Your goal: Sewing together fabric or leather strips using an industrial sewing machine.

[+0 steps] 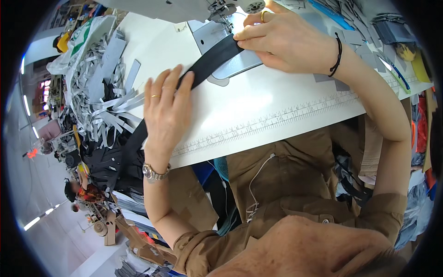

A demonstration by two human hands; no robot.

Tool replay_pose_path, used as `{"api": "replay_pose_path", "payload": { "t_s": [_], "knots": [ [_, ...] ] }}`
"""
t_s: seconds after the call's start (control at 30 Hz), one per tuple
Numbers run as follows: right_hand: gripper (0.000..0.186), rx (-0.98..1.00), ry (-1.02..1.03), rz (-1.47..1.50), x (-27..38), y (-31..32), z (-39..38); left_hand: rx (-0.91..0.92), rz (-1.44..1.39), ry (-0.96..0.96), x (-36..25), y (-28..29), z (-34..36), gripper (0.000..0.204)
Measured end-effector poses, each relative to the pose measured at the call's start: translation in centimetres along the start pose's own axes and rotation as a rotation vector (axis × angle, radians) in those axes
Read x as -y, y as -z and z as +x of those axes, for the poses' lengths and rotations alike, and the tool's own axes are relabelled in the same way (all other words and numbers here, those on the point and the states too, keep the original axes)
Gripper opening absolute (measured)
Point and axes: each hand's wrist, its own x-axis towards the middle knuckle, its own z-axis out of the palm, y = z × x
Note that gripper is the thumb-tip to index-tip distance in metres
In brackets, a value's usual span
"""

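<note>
A long black fabric strap curves over the white sewing table and up to the needle area of the sewing machine. My right hand pinches the strap's far end between thumb and fingers, just beside the presser foot. Farther left, my left hand lies on the strap with its fingers stretched and a little apart. From under that hand the strap runs down over the table's left edge. A metal plate shows partly beneath the strap; where the needle meets the fabric is hard to make out.
Left of the table, grey-white strips spill in a tangled heap above black fabric. Grey pieces, a blue tool and small scissors lie at the right. A printed ruler follows the table's near edge. Another person is far left.
</note>
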Motion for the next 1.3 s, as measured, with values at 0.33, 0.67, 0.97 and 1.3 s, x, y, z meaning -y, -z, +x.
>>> {"api": "replay_pose_path", "payload": {
  "t_s": [0.33, 0.67, 0.97, 1.3],
  "knots": [
    [0.022, -0.136, 0.026, -0.055, 0.5, -0.8, -0.1, -0.138, -0.322, -0.123, -0.6, -3.3, 4.9, 0.027],
    [0.029, -0.076, 0.073, -0.121, -0.2, -0.1, -0.4, -0.211, -0.328, -0.158, -0.8, -4.1, 4.9, 0.033],
    [0.024, -0.179, 0.038, -0.063, -0.2, -0.8, 0.0, -0.236, -0.386, -0.106, 0.1, -5.0, 5.3, 0.03],
    [0.029, -0.126, 0.074, 0.014, -0.9, -0.4, 0.0, 0.049, -0.054, 0.498, 12.8, -4.4, -2.5, 0.014]
  ]
}}
